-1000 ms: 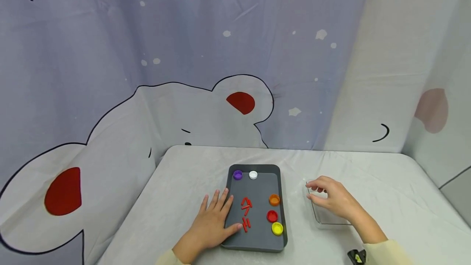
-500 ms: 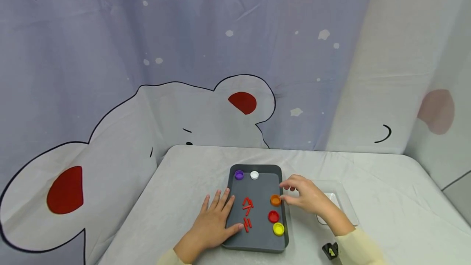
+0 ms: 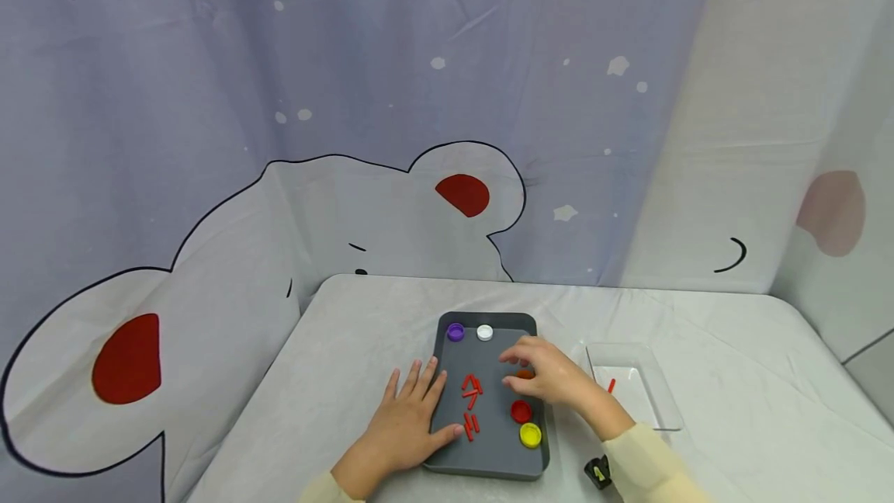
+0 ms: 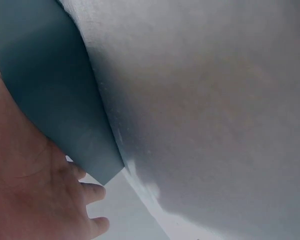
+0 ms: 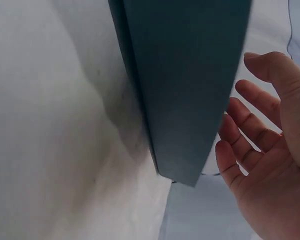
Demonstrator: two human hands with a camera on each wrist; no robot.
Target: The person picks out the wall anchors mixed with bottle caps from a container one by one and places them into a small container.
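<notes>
A dark grey tray point(image 3: 497, 460) lies on the white-covered table. My left hand point(image 3: 400, 427), fingers spread, rests along its left rim, the thumb lying over the tray near several short red sticks point(image 3: 472, 400). My right hand point(image 3: 548, 372) hovers over the tray's right side, fingers loosely bent, thumb and fingertips apart with nothing between them. Under it, an orange round cap point(image 3: 525, 373) is partly hidden. The right wrist view shows this hand point(image 5: 270, 150) beside the tray's wall point(image 5: 185, 85). In the left wrist view the left palm point(image 4: 30, 185) is at the tray's side point(image 4: 55, 90).
On the tray also lie purple point(image 3: 455, 331), white point(image 3: 485, 332), red point(image 3: 521, 411) and yellow caps point(image 3: 530, 435). A clear square container point(image 3: 672, 404) to the right holds a red stick point(image 3: 611, 385). A patterned curtain point(image 3: 349, 99) stands behind.
My right hand has moved left from over the clear container to over the tray, uncovering the red stick in the container. The left hand stays in place.
</notes>
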